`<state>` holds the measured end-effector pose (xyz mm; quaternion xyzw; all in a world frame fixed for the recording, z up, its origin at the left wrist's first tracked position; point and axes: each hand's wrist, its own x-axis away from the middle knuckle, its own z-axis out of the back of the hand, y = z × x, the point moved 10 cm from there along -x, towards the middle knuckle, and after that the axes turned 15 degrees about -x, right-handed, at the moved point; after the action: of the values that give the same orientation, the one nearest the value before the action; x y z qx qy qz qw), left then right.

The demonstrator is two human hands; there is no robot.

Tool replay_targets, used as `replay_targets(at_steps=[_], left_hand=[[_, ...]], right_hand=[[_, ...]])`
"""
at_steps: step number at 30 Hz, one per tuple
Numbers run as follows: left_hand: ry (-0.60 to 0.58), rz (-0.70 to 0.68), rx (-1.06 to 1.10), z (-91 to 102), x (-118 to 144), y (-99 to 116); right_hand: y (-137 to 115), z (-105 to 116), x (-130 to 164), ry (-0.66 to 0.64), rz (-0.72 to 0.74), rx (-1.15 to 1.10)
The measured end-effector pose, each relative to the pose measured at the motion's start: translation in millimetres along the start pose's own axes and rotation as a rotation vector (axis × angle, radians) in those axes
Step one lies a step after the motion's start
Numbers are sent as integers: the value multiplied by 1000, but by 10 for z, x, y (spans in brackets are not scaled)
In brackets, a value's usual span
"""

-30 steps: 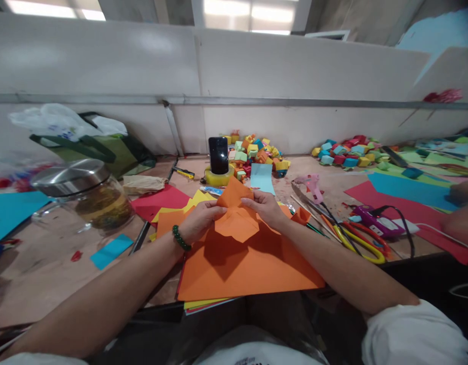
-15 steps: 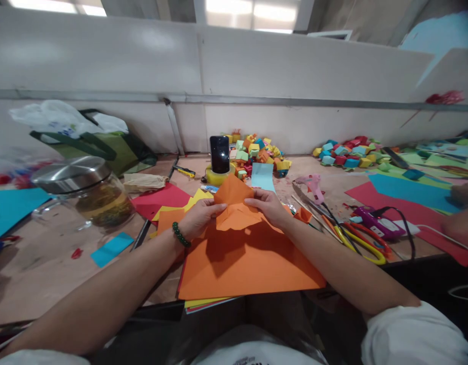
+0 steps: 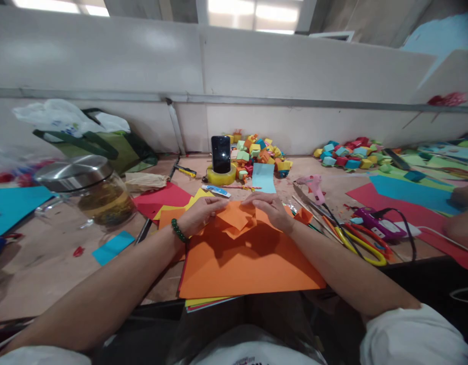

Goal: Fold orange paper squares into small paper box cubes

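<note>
Between my hands is a small folded piece of orange paper (image 3: 236,217), its layers creased into angled flaps. My left hand (image 3: 203,215), with a green bead bracelet (image 3: 179,231) at the wrist, pinches its left side. On the opposite side, the fingers of my right hand (image 3: 270,209) close on the upper right edge. Below both hands lies a large orange sheet (image 3: 249,274), topping a stack of coloured sheets that reaches the table's front edge. Shadows of my hands fall across it. Just beyond my left fingers is a blue-and-white tube (image 3: 216,191).
A phone (image 3: 221,154) leans upright on a yellow tape roll (image 3: 221,176), beside a heap of folded paper cubes (image 3: 257,152). At right lie a pink glue gun (image 3: 313,187), yellow-handled scissors (image 3: 365,251) and a purple device (image 3: 380,223). A glass jug (image 3: 101,200) stands left. Another person's hand shows far right.
The folded orange paper has tipped down from standing upright, and its upper point now faces toward me. My fingers have shifted to its upper edge, uncovering the tube behind.
</note>
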<state>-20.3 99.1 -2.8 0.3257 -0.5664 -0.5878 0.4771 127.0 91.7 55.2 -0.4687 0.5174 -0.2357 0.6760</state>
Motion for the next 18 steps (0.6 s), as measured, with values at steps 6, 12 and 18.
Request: replay_targets(at_steps=[6,12,18], left_hand=[[181,-182,-272,79,28,134],[86,-125,-335,54,12,118],[-95,-60,-228,-47,25,113]], right_hand=[[252,-53,19,39,-117,37],[488,72,-2,48,-276,-17],[423,91,-22,30,-298,-37]])
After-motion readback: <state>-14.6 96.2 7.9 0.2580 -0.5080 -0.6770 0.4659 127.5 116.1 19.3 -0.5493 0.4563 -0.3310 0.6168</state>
